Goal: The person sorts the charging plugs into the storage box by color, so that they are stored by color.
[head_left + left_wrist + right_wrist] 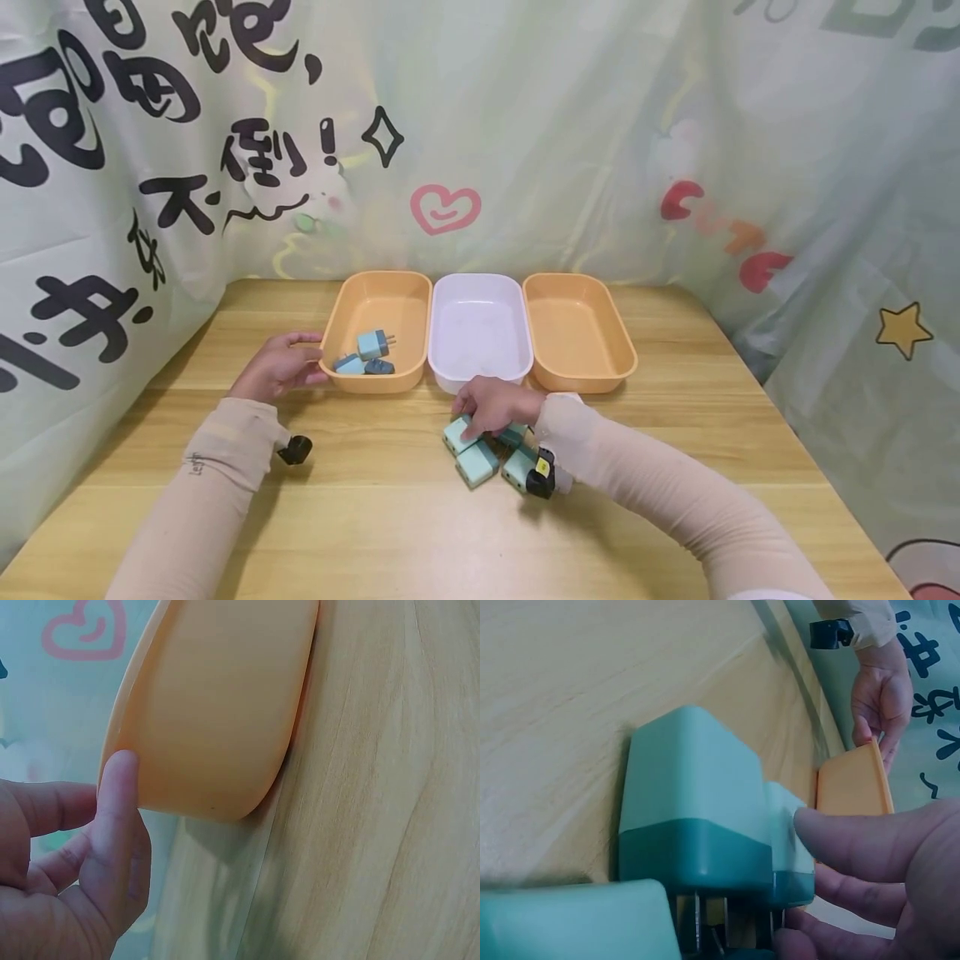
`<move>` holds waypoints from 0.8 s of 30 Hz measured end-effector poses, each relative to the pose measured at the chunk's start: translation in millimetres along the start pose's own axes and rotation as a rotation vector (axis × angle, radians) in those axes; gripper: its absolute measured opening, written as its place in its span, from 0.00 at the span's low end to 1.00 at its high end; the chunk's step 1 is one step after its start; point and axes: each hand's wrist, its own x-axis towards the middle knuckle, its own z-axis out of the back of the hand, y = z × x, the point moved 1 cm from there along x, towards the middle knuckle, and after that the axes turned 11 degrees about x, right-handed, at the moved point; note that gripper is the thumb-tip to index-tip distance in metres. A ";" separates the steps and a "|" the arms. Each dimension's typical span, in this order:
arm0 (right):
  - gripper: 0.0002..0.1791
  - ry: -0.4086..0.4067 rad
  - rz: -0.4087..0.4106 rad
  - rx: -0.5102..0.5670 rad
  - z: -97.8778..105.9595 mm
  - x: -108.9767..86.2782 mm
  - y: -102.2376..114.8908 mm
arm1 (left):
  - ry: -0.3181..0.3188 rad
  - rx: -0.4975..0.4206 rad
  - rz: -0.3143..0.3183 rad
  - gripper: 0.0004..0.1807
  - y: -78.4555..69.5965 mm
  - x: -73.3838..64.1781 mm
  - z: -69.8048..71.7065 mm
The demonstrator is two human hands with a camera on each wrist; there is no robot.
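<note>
Pinching left orange tray [377, 384] at left rim, near front corner, with left hand [283, 367]; gripping green plug [452, 438] between thumb and fingers with right hand [495, 404]. At or barely over table [360, 517], can't tell which, just in front of white tray [480, 321]. Bunched close with other green plugs [477, 464], tight for fingers; wide wood stretches to both sides. Rim to rim near backdrop [570, 167]: left orange tray, white tray, right orange tray [577, 325]. Inside left orange tray, toward front wall: blue plugs [371, 344]. Partly hidden by right hand and black wrist camera [539, 488]: rear and right side of bunch, count unsure. Cut off: front table edge, both forearms. Readable on backdrop: "CUTE", black "不倒!" among other characters. On left sleeve [232, 450]: handwriting, apparently "Left". Too small to read: yellow label [543, 467] on black wrist camera.
</note>
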 end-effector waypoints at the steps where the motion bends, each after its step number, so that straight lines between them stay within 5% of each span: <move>1: 0.17 -0.003 0.002 -0.013 -0.3 0.1 0.0 | 0.000 0.000 0.000 0.29 0.3 0.3 -0.2; 17: 0.12 0.021 -0.007 -0.222 -2.3 2.5 -0.7 | -0.004 0.006 0.001 0.29 2.0 1.7 -0.7; 24: 0.12 0.020 -0.002 -0.168 0.6 4.7 -0.4 | -0.003 0.006 0.011 0.29 -0.7 0.3 -0.6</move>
